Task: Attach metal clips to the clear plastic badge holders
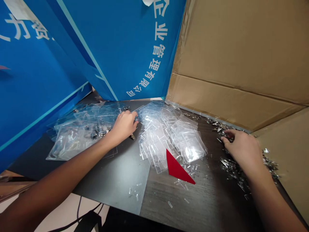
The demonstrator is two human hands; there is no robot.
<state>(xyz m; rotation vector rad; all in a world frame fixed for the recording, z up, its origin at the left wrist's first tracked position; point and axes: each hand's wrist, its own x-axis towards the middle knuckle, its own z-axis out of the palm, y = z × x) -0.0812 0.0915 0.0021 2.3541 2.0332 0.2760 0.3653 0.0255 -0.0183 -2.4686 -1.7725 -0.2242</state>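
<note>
My left hand [125,126] is curled over the left part of the table, between two heaps of clear plastic sleeves. Its thumb and fingers are bent together, and whatever they grip is hidden. Just under it shows a small metal clip [132,136]. Over at the right, my right hand [245,149] reaches into a pile of metal clips [231,167], thumb and forefinger closing around a clip there. The middle heap of clear sleeves [154,135] lies between my hands. Another heap of sleeves [70,138], with some clips on it, lies behind my left forearm.
A red pointed piece [177,169] lies at the front of the middle heap. Small clear strips [170,204] are scattered near the table's front edge. Blue printed panels [125,48] stand behind and left; cardboard [236,64] walls the back and right.
</note>
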